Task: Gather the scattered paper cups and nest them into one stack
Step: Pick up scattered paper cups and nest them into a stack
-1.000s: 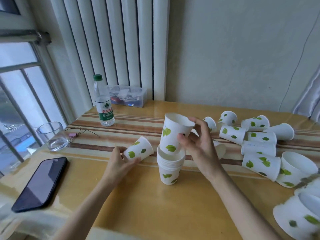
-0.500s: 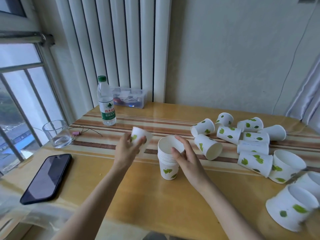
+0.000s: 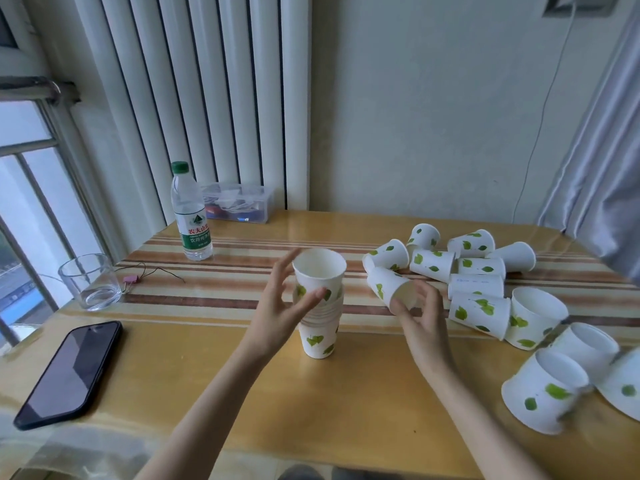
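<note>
Your left hand pinches the top cup between thumb and fingers, seating it in the stack at table centre. Your right hand is curled around the mouth of a tipped cup at about 3 o'clock from the stack; it looks gripped, though how firmly I cannot tell.

The job reads as early to midway: the stack shows several nested rims, while a dozen or so loose cups lie on their sides from 2 to 4 o'clock, some at the table's right edge.

Half a second ago your left hand held its cup off at 9 o'clock and your right steadied the stack. Now that cup is on top and your right hand has moved over to the pile.

The phone and glass sit well off at 8 to 9 o'clock.
</note>
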`<state>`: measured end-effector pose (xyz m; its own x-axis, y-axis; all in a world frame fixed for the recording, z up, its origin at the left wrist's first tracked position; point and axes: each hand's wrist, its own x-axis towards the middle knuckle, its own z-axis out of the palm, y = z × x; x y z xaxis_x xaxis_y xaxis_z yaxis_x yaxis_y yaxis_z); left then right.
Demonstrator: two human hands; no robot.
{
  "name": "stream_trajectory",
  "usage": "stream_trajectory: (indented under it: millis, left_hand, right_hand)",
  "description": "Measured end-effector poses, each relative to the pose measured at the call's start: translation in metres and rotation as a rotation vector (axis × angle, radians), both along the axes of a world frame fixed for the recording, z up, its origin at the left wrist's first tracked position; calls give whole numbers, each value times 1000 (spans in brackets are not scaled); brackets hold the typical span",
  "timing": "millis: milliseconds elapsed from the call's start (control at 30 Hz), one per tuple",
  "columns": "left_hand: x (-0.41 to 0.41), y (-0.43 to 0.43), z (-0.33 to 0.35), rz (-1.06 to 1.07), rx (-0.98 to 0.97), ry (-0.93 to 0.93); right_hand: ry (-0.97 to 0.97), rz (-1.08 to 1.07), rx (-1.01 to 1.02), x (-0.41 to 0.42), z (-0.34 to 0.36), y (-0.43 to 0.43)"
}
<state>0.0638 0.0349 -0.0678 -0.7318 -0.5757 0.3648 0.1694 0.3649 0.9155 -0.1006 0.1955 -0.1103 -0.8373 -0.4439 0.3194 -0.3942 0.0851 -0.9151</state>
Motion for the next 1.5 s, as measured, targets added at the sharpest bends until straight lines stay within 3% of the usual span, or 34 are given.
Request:
stream_trajectory:
  millis: [267,467,667,733,833,1000,1367,1500]
  left_hand:
    - [-1,7,-38,-8,-34,-111]
    - [-3,6,-57,23,70,-155]
    - [-13,-1,-55,86,115,-151]
    - [-13,0,-55,93,114,-144]
    - [-12,0,-55,124,103,-118]
    - [-11,-11,-56,117,112,-109]
    - [-20,-46,-59,105,123,-87]
    - [-13,-44,-63,74,103,-162]
  right_hand:
    - [35,-161,453,-44,-19,-38]
    - [-18,-155,183,-40,-15,-38]
    - [-11,224,-217,-3,82,-35]
    - [76,392,-179,13,110,-38]
    - [244,442,63,30,117,-55]
    - [214,526,329,35,82,-84]
    - [6,565,241,32,59,-110]
    - [-45,422,170,17,36,-81]
